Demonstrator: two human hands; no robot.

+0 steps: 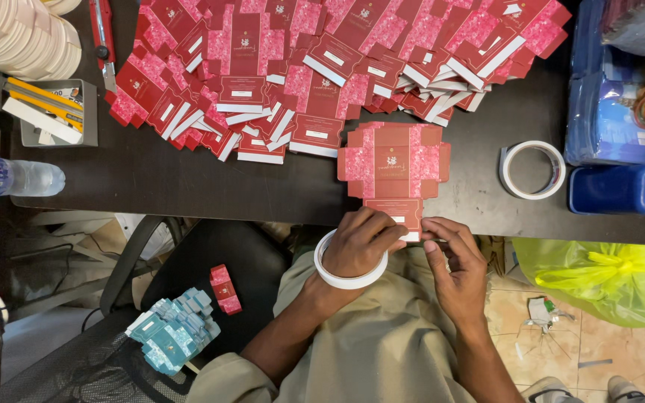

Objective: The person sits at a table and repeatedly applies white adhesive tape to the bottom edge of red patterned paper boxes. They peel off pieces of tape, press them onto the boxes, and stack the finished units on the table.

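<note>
A flat red-and-pink die-cut carton blank (393, 170) lay at the near edge of the dark table (151, 179), its bottom flap overhanging toward the person. The left hand (360, 242), with a white tape roll (346, 277) worn around its wrist like a bracelet, pinched that flap; the fingers covered much of it. The right hand (453, 257) touched the flap's right corner, fingertips curled together, though whatever sat between them was too small to make out. Behind lay a heap of matching carton blanks (322, 67), cut off by the top edge. A second tape roll (533, 169) rested to the right.
</note>
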